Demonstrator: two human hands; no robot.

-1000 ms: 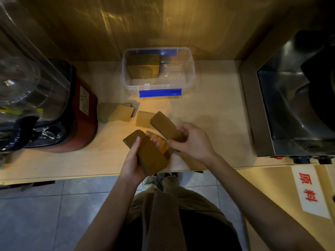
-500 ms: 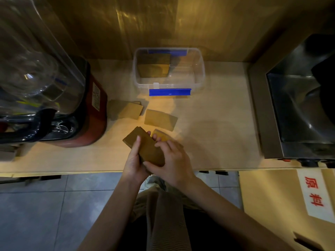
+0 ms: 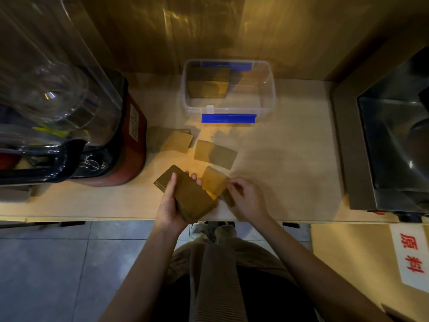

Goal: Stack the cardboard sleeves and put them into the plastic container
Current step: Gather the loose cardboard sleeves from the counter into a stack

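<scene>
My left hand (image 3: 170,205) grips a thick stack of brown cardboard sleeves (image 3: 188,194) above the counter's front edge. My right hand (image 3: 247,197) pinches the near corner of a single flat sleeve (image 3: 214,181) lying just right of the stack. Another loose sleeve (image 3: 214,154) lies further back, and a small pile of sleeves (image 3: 170,141) sits beside the blender. The clear plastic container (image 3: 270,89) with blue clips stands at the back. It holds a stack of sleeves (image 3: 207,83) in its left half.
A blender with a red base (image 3: 130,145) and clear jug stands at the left. A steel appliance (image 3: 383,145) fills the right side of the wooden counter (image 3: 290,170). A white label with red characters (image 3: 409,254) hangs below at right.
My right hand laid its sleeves onto the stack held in my left hand, then moved right and took hold of a single sleeve on the counter.
</scene>
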